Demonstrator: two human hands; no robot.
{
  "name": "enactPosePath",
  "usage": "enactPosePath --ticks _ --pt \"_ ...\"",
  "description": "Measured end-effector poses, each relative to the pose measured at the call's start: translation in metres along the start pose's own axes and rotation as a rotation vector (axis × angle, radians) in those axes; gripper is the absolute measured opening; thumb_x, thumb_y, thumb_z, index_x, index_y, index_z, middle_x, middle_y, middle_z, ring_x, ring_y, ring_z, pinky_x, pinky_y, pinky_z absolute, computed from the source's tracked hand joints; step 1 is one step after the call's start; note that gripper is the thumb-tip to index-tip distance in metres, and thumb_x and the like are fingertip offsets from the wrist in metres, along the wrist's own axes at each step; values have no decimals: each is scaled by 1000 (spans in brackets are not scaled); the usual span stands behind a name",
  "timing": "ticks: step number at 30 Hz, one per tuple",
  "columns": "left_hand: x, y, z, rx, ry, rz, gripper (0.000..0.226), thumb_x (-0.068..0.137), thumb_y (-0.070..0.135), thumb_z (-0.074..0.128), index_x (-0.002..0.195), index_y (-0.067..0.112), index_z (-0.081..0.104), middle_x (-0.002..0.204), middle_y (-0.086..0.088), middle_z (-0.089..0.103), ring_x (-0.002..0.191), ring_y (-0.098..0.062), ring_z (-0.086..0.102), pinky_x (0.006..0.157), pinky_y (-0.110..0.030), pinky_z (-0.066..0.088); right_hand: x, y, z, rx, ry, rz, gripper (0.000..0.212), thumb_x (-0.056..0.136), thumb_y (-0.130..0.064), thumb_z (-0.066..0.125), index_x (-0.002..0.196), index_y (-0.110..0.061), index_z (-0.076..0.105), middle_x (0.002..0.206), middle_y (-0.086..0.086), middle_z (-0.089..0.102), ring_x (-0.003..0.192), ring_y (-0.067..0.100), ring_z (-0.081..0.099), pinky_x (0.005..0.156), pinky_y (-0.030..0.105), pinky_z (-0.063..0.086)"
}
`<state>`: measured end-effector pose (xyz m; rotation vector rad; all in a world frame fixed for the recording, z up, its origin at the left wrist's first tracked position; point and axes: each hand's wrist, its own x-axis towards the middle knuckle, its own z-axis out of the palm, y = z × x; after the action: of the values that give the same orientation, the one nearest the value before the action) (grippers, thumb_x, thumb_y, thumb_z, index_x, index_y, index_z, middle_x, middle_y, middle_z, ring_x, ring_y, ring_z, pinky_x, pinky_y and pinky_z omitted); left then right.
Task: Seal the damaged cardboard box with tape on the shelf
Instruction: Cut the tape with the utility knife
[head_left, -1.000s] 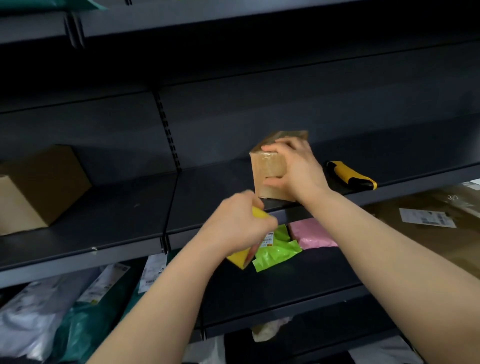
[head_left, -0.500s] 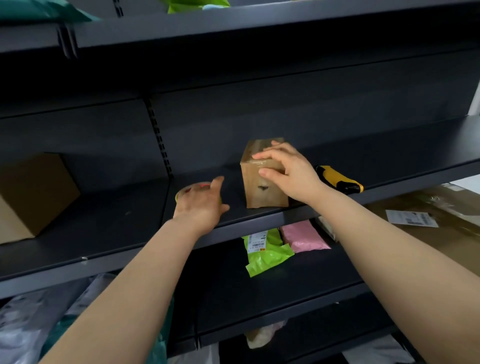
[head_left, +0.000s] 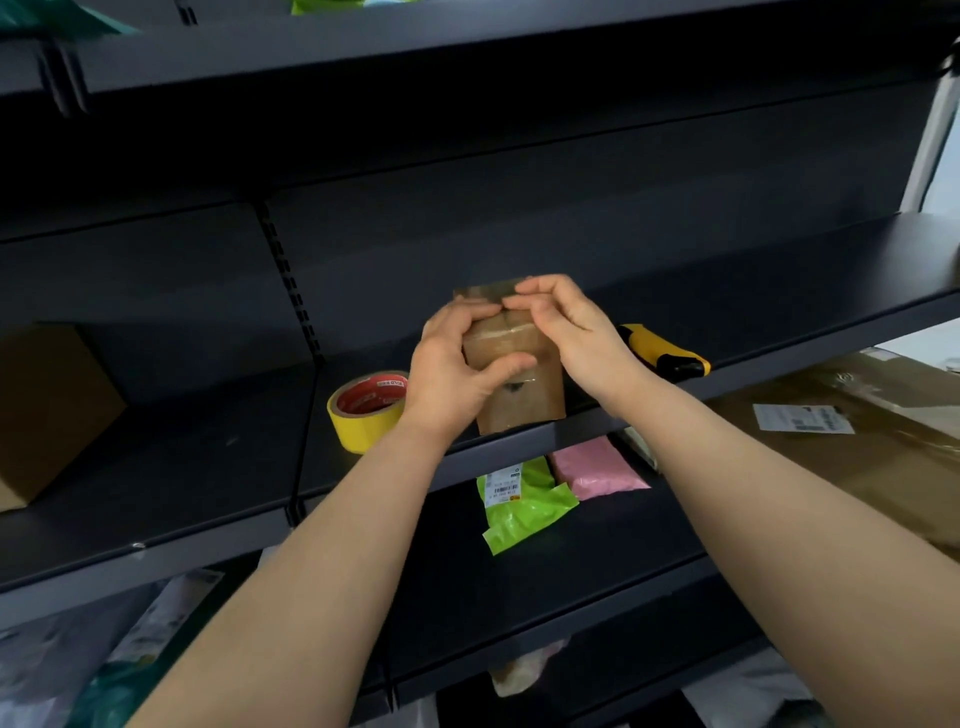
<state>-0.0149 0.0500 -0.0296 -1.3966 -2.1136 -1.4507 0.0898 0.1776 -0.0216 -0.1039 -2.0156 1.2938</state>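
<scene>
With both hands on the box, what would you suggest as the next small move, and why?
Probably press the tape along the top edge of the cardboard box with the right hand while the left hand steadies it: right fingers pinch that edge, and the tape roll lies untouched.

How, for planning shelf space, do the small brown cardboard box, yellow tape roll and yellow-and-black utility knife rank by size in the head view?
1. small brown cardboard box, though partly covered
2. yellow tape roll
3. yellow-and-black utility knife, one end hidden
</scene>
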Motion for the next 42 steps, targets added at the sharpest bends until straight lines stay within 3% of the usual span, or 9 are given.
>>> enactPosePath --ticks 7,11,15,20,24,29,33,37,42 --pt "-21 0 0 70 -86 -20 106 62 34 91 146 29 26 158 2 25 138 -13 37 107 -21 33 -17 5 3 0 -21 43 22 103 -26 45 120 -36 54 153 -6 36 138 3 33 117 31 26" --pt "-21 -7 -11 167 -213 23 133 48 33 97 147 37 9 161 1 12 144 -20 27 115 -36 35 -31 11 -2 37 -223 116 81 90 -30 68 146 -49 13 145 -7 40 131 9 44 109 34 41" --pt "-21 -3 -16 157 -164 38 116 51 30 96 145 24 27 154 5 28 137 -16 36 112 -39 39 -32 10 -3 99 -187 149 91 72 -47 79 144 -48 22 146 -9 41 131 9 45 109 39 41" --pt "-36 0 -15 269 -36 209 98 62 26 91 142 21 36 157 9 24 136 -11 39 97 -27 49 -33 -12 1 317 40 259 50 73 -67 67 111 -38 52 127 -9 56 121 16 54 103 51 44" --pt "-59 3 -16 121 -30 325 81 72 24 85 138 26 37 160 6 20 140 12 20 102 -3 31 -34 -21 -3 481 110 388 72 77 -29 79 135 -27 35 123 3 58 113 26 60 97 46 48" --pt "-47 33 -39 -311 -60 -46 96 63 69 75 140 29 34 144 3 39 132 -13 44 103 -47 48 -41 -37 -1 469 -108 389 93 68 -11 81 145 -38 36 122 1 66 107 23 66 85 39 54" --pt "-28 54 -64 -497 -264 -311 129 56 25 95 151 46 9 125 15 45 115 -9 57 94 -37 55 -63 -36 5 541 -290 264 94 68 -4 78 141 -49 39 127 -3 65 113 22 65 91 42 55" --pt "-31 53 -60 -384 -148 -314 76 60 13 92 126 29 58 117 2 63 104 -16 66 83 -39 60 -81 -27 13 524 -294 194 96 70 -1 76 145 -45 34 139 -9 52 124 16 56 94 41 53" --pt "-28 59 -56 -462 30 -379 21 83 19 78 104 16 75 101 -2 74 89 -15 72 71 -27 60 -86 -19 13 539 -260 144 93 68 2 72 145 -39 38 137 -7 54 120 20 57 87 32 56"
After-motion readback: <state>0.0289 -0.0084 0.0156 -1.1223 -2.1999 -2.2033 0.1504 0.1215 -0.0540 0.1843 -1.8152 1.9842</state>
